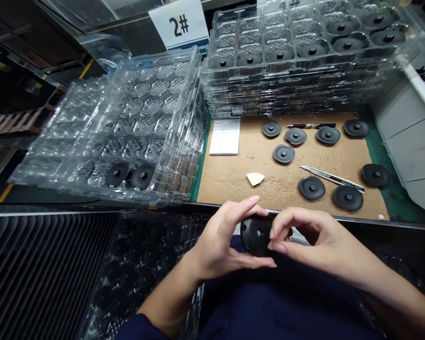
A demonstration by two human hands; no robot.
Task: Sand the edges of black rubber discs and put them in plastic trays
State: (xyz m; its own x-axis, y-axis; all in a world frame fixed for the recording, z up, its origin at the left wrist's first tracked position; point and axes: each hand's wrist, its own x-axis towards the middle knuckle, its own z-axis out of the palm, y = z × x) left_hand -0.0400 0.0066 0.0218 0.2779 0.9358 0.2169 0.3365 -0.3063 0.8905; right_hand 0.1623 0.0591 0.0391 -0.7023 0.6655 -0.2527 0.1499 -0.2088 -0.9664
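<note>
My left hand (219, 241) grips a round black plastic disc (255, 234) by its rim, thumb above and fingers below. From the other side my right hand (304, 236) has its thumb and fingertips pinched at the disc's right edge; whether something small sits in that pinch is hidden. Beyond the hands, on a cardboard sheet (230, 184), lie several similar black discs (312, 188) with a small raised hub. A cream wedge-shaped piece (255, 179) and a slim craft knife (332, 178) lie among them.
A stack of clear blister trays (290, 89) with some discs stands behind. Another tray stack (145, 118) is at the left. A printed paper (225, 137), a black pen (310, 126) and a "2#" sign (180, 24) are there. A tray of discs (141, 264) sits lower left, beside a ribbed black surface (46, 274).
</note>
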